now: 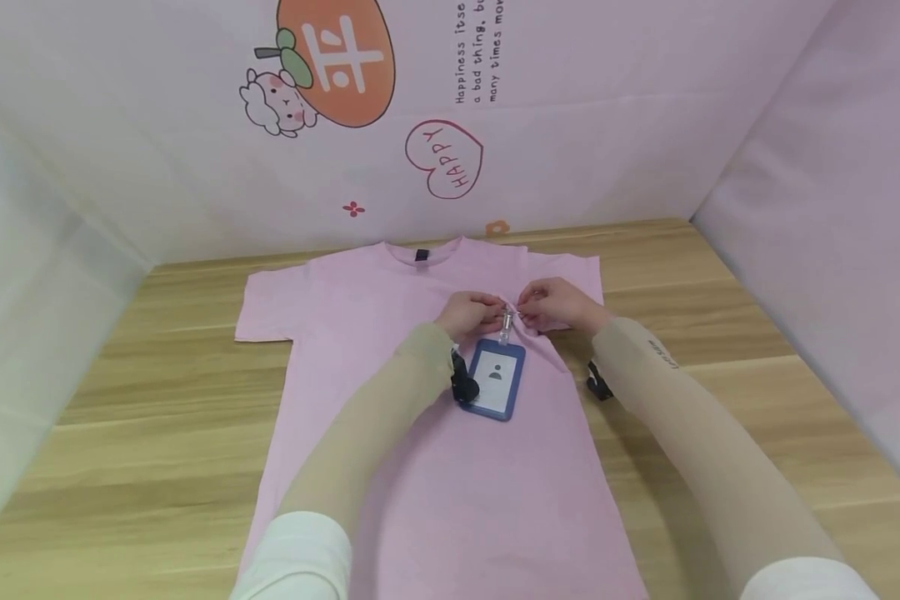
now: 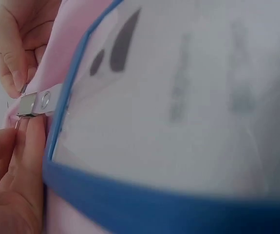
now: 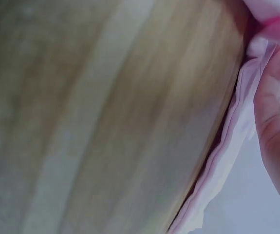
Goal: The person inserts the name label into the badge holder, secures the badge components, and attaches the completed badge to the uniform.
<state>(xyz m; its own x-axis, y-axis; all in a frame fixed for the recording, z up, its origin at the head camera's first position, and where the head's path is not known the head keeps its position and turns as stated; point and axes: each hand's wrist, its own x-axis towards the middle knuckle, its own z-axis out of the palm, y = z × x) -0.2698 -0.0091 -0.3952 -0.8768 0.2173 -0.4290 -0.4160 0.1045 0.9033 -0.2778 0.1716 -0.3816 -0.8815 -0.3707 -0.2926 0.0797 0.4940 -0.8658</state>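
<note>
A pink T-shirt lies spread on the table. On its chest rests a blue badge holder with a white card inside. A clear strap with a metal clip joins the holder to a thin metal pin at the shirt's cloth. My left hand pinches one end of this pin, its other fingers beneath the clip. Opposite it, my right hand pinches the pin's other end and the gathered cloth. The holder fills most of the left wrist view. The pin's exact path through the fabric is partly hidden by fingers.
Bare wood of the table shows on both sides of the shirt. A white printed cloth wall rises behind the table, with more white walls left and right. Wrist cameras hang under both forearms, the left one overlapping the badge holder.
</note>
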